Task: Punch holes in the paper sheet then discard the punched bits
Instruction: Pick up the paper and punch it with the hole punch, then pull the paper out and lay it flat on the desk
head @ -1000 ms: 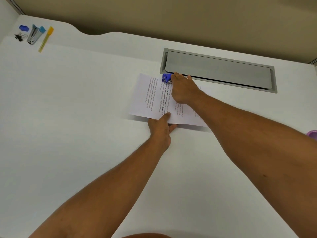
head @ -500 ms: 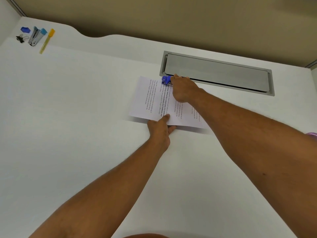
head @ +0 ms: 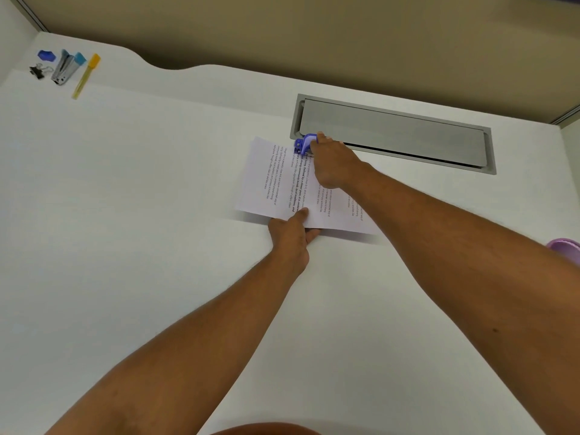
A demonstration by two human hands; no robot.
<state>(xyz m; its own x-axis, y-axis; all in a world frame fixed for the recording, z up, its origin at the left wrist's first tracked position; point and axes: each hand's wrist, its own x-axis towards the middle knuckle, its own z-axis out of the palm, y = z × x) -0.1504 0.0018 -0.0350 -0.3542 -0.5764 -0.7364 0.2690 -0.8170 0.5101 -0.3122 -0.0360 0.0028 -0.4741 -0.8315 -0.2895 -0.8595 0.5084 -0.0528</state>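
The right hand [head: 334, 166] grasps the blue punch [head: 303, 145] at the far edge of the paper sheet [head: 276, 180], ready to press. The left hand [head: 290, 235] pinches the near edge, so the sheet cannot slide on the worktop [head: 141, 215]

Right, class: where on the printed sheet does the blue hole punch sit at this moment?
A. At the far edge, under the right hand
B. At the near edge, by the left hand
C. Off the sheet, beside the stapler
A: the hole punch sits on the far edge of the paper sheet, covered by the right hand.

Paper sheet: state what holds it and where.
Left hand pinches the paper sheet at its near edge; right hand grips the hole punch on the far edge.
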